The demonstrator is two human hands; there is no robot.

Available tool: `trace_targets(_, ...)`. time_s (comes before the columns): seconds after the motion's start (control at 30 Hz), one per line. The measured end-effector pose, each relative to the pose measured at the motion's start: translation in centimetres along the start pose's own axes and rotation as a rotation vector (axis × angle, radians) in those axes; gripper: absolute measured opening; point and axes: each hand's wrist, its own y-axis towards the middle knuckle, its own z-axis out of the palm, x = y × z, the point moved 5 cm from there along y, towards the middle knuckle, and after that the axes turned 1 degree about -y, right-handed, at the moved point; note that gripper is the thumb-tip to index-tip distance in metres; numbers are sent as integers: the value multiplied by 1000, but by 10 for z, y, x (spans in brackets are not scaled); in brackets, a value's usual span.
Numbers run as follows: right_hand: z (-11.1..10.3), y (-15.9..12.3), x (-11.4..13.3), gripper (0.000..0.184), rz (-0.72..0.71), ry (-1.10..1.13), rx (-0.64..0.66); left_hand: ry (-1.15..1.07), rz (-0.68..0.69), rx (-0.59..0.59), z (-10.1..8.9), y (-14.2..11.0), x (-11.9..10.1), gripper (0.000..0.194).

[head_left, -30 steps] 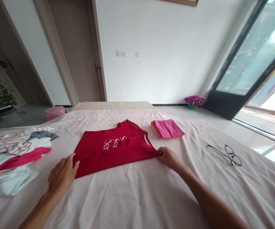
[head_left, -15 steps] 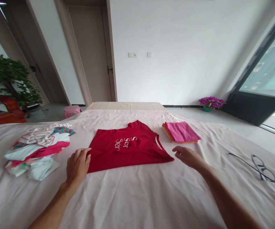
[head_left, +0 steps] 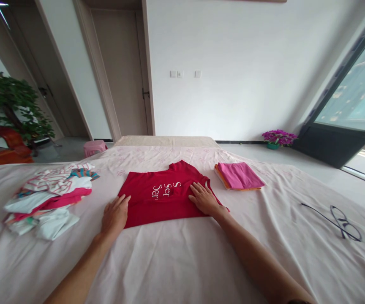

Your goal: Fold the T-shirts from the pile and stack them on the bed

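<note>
We have both hands on the red shirt, which lies on the pale sheet in front of us, between the clothes pile and the folded stack. Our left hand [head_left: 115, 215] rests palm down at the hem end of the shirt [head_left: 151, 213], its fingers stretched forward and close together with the tips on the cloth; we cannot tell whether the thumb pinches anything underneath. Our right hand [head_left: 205, 199] lies flat on the shirt near the collar [head_left: 212, 192], fingers a little spread, pinching nothing. We see white letters [head_left: 167, 190] between our hands, a short sleeve [head_left: 185, 168] on the far side and a fairly straight edge nearest us. Left of the shirt, on the sheet [head_left: 170, 261], we have a loose clothes pile [head_left: 51, 200] of striped, white, pinkish-red and blue pieces. To the right, just beyond the collar, we find a neat folded stack [head_left: 242, 175], pink on top with orange below. Farther right, well apart from our hands, dark-framed glasses [head_left: 344, 223] lie with one arm extended. Beyond the sheet we see a pink stool [head_left: 95, 147] and purple flowers [head_left: 279, 137] on the floor.
</note>
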Motion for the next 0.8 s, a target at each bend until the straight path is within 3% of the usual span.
trace_targets(0.13,-3,3,-4,51,87,-27,-54,68,-1,-55,-13,0,-12,49)
trace_targets(0.23,-5,4,19,55,15,-4,-84,-38,234,-89,-21,4,-59,48)
trace_targets(0.33,4,7,46,60,-119,33,-49,-166,499,-38,-17,3,-114,47)
trace_targets(0.43,13,10,45,62,-124,19,-54,-164,565,72,-1,3,-139,55)
trace_targets(0.57,15,8,11,59,-54,-46,-111,-105,468,183,13,6,-116,61)
trace_targets(0.8,10,-10,-30,60,46,-124,-99,37,161,183,10,11,-23,59)
